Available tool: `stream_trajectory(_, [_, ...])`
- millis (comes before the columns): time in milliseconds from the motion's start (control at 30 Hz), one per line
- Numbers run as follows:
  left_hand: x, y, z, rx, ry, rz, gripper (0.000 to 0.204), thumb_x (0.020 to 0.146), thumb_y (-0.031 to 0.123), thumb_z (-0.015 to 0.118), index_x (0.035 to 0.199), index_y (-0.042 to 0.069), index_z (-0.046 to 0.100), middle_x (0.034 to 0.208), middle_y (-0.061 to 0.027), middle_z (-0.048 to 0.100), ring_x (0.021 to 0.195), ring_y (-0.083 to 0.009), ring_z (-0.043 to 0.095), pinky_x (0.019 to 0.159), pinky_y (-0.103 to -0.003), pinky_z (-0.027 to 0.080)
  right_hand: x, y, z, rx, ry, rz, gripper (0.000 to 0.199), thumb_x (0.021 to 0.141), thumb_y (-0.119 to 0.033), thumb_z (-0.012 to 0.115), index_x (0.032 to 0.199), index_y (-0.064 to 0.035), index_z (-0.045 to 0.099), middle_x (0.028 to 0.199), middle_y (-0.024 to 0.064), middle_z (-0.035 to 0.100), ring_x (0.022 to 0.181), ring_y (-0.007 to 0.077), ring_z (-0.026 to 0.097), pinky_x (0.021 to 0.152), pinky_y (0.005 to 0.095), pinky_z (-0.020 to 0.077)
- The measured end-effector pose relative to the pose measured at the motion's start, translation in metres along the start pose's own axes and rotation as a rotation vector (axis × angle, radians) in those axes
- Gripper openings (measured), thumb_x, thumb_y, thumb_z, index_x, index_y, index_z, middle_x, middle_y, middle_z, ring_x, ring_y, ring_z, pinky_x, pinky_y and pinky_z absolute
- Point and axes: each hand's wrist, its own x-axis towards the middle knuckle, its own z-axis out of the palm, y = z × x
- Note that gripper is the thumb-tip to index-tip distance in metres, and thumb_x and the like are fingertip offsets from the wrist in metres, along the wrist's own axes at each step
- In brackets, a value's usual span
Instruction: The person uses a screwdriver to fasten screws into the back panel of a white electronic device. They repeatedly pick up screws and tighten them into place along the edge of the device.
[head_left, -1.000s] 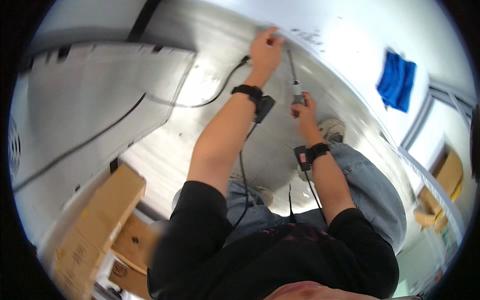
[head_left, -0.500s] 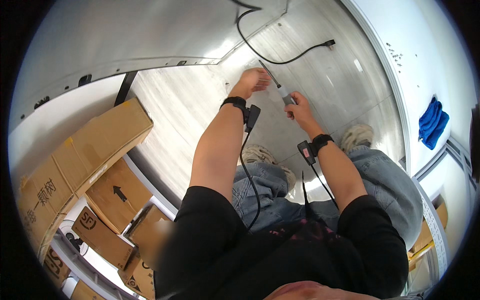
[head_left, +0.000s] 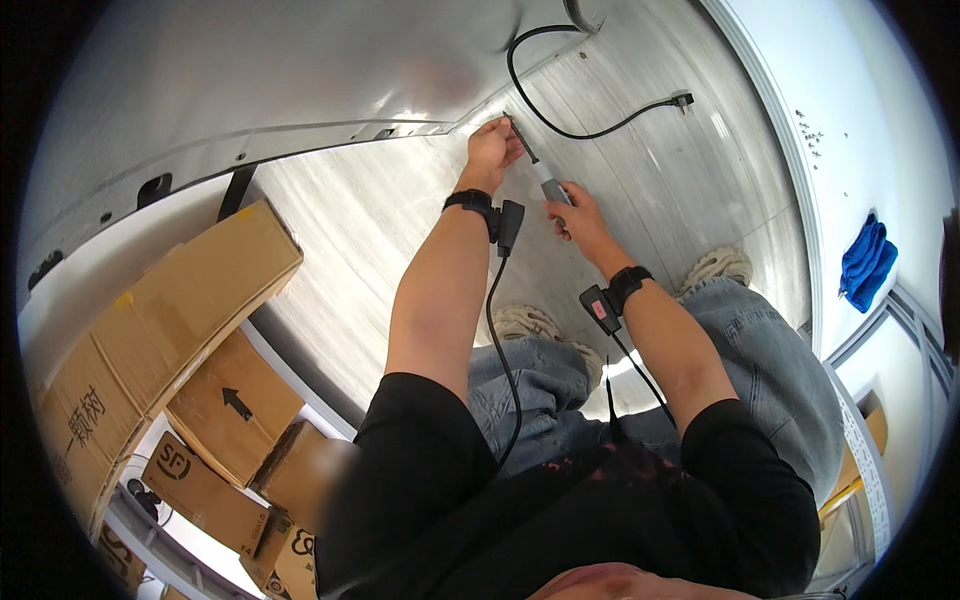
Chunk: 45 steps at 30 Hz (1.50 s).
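In my right hand [head_left: 580, 218] is a screwdriver [head_left: 552, 188] with a grey handle and a long dark shaft, slanting up and to the left. My left hand [head_left: 488, 155] is beside the shaft's far end, fingers drawn together at the tip. Whatever they pinch there, if anything, is too small to make out. Both hands are low over the pale floor, close to the bottom edge of a large grey metal panel [head_left: 330, 70].
A black power cord [head_left: 600, 134] with a plug curls across the wood-look floor [head_left: 340, 230] beyond my hands. Cardboard boxes [head_left: 185, 305] are stacked at left. A white panel [head_left: 850, 110] at right carries small dark screws and a blue cloth [head_left: 868, 262].
My left hand has gone from loosely spread fingers to closed at the screwdriver's tip. My right hand has moved slightly left with the screwdriver. The cord appears shifted right in the picture.
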Motion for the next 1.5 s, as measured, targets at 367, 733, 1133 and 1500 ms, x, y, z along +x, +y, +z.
stream_trajectory(367, [0.02, 0.008, -0.007, -0.111, 0.016, 0.073, 0.005, 0.093, 0.017, 0.053, 0.097, 0.015, 0.055, 0.082, 0.0009, 0.062, 0.074, -0.0139, 0.062, 0.062, -0.027, 0.047, 0.024, -0.007, 0.004, 0.181, -0.087, 0.092, 0.035, 0.093, -0.033, 0.049, 0.116, -0.007, 0.051, 0.074, 0.0041, 0.053, 0.054, 0.0101, 0.046, 0.042, 0.0249, 0.0317])
stream_trajectory(733, [0.026, 0.008, -0.009, -0.112, 0.03, 0.073, 0.009, 0.092, 0.016, 0.055, 0.101, 0.014, 0.056, 0.084, -0.0011, 0.064, 0.071, -0.0145, 0.063, 0.058, -0.026, 0.046, 0.031, -0.006, 0.002, 0.32, -0.115, 0.129, 0.034, 0.093, -0.03, 0.048, 0.117, -0.0056, 0.049, 0.072, 0.0055, 0.054, 0.049, 0.0106, 0.044, 0.04, 0.024, 0.0296])
stream_trajectory(1133, [0.019, 0.01, -0.001, -0.13, 0.096, 0.092, 0.012, 0.091, 0.013, 0.057, 0.103, 0.012, 0.056, 0.085, -0.0025, 0.064, 0.071, -0.0139, 0.063, 0.058, -0.025, 0.046, 0.033, -0.017, 0.001, 0.097, -0.055, 0.093, 0.032, 0.09, -0.023, 0.056, 0.115, -0.0035, 0.048, 0.081, 0.0086, 0.057, 0.06, 0.0151, 0.051, 0.053, 0.0286, 0.0419])
stream_trajectory(1500, [0.028, 0.008, -0.002, -0.091, 0.13, 0.081, 0.008, 0.091, 0.01, 0.057, 0.098, 0.013, 0.058, 0.081, 0.001, 0.064, 0.073, -0.0118, 0.064, 0.058, -0.023, 0.042, 0.039, -0.005, 0.002, 0.139, -0.156, 0.106, 0.037, 0.082, -0.02, 0.066, 0.11, -0.0048, 0.048, 0.096, 0.0103, 0.06, 0.084, 0.025, 0.061, 0.07, 0.0364, 0.0481])
